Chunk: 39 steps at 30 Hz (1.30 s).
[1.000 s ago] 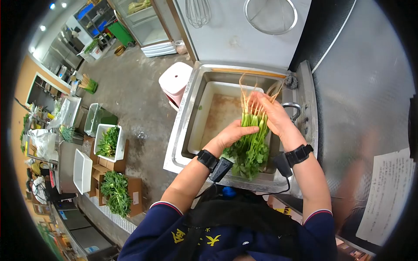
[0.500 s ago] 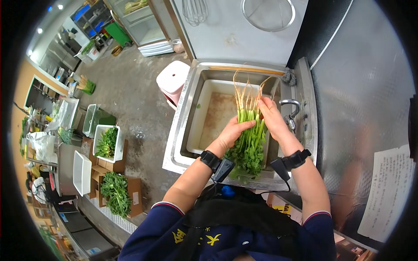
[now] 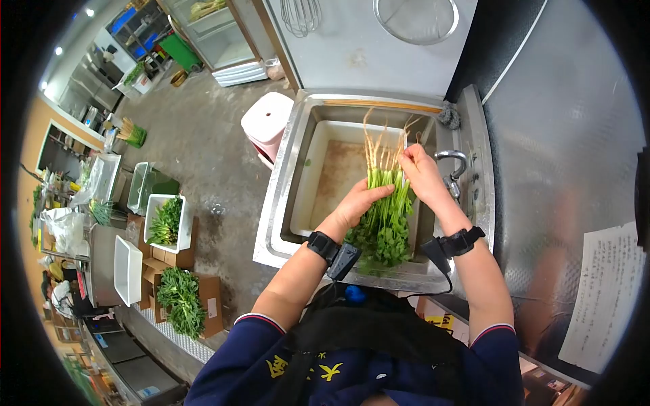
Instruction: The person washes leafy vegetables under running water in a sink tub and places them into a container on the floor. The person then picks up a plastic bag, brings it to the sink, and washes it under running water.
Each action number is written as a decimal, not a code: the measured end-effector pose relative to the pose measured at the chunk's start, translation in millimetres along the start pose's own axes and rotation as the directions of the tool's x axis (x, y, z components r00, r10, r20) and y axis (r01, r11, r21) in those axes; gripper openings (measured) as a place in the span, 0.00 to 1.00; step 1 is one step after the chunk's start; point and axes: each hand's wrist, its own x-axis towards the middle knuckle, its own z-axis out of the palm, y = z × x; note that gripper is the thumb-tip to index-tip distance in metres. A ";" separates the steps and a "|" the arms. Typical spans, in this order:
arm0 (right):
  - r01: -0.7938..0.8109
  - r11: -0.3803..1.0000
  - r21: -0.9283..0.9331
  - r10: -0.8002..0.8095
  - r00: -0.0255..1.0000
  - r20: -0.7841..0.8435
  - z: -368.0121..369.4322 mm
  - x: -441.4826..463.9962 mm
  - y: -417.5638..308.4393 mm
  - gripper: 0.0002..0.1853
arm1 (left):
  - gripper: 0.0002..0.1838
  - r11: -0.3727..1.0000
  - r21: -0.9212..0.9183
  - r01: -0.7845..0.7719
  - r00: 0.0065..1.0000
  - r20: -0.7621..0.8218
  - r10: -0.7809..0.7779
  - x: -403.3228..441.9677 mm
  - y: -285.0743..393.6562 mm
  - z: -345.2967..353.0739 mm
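Observation:
A bunch of leafy green herbs that looks like coriander is held over the sink, pale roots toward the far side and leaves toward me. My left hand is wrapped around the stems from the left, thumb lying across them. On the right side, my right hand pinches at the upper stems just below the roots, its fingertips partly hidden. Beneath the bunch, a white tub with brownish, murky contents sits inside the sink.
A curved faucet stands at the sink's right, near my right hand. Steel wool lies on the back corner. Left of the sink is a pinkish-white bin. Farther left, greens fill a white crate and lie on a cardboard box.
My right hand's fingers have curled from a flatter pose into a pinch at the stem tops. My left hand keeps its hold, and the bunch stays almost in place.

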 end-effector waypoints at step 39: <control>-0.089 0.533 -0.841 -0.073 0.986 -0.150 -26.9 -89.4 115.1 0.23 | 0.10 0.987 -0.136 -0.088 0.993 -0.092 0.076 90.0 -35.9 6.5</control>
